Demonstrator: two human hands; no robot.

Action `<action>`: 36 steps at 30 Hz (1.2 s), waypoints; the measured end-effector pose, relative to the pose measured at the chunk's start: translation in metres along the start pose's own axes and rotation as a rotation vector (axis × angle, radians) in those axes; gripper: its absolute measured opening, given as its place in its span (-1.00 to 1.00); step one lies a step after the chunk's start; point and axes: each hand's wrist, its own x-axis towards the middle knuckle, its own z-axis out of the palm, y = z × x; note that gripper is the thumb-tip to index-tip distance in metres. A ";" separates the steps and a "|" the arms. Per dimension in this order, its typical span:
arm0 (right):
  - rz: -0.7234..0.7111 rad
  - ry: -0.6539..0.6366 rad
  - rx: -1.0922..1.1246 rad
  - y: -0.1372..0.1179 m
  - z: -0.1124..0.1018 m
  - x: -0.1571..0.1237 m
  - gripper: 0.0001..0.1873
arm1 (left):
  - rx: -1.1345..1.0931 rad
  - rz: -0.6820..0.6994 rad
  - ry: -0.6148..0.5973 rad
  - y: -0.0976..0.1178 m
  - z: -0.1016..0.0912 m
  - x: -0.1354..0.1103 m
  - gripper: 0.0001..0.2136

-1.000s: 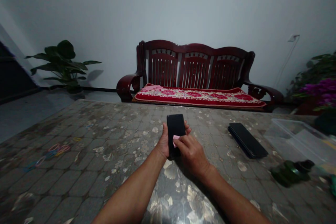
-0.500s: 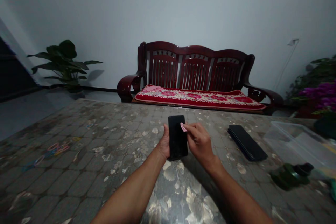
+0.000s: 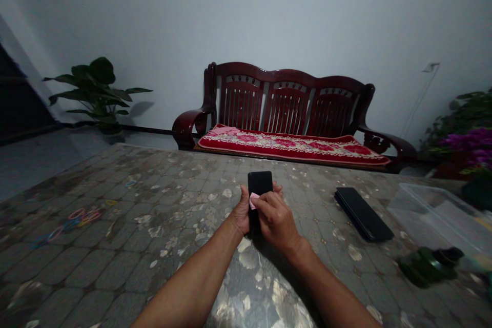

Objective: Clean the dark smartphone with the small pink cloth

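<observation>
My left hand (image 3: pixel 241 211) grips a black phone (image 3: pixel 260 183) by its left edge, holding it just above the patterned table (image 3: pixel 126 225). My right hand (image 3: pixel 274 218) lies across the phone's screen, fingers pinched on a small pink cloth (image 3: pixel 253 200) pressed against the glass near the left edge. The lower half of the phone is hidden behind my right hand.
A second black phone (image 3: pixel 363 206) lies flat on the table to the right. Further right stand a clear plastic box (image 3: pixel 442 212) and a dark green bottle (image 3: pixel 426 265) on its side. Coloured rubber bands (image 3: pixel 77 215) lie at the left. A red wooden bench (image 3: pixel 288 118) stands behind the table.
My right hand, which had lifted the pink cloth off to the phone's right edge half a second ago, has come back over the screen and presses the cloth near its left side.
</observation>
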 end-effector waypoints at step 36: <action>0.002 -0.072 -0.031 0.007 -0.007 0.021 -0.63 | 0.006 -0.031 0.037 0.000 -0.013 -0.001 -0.17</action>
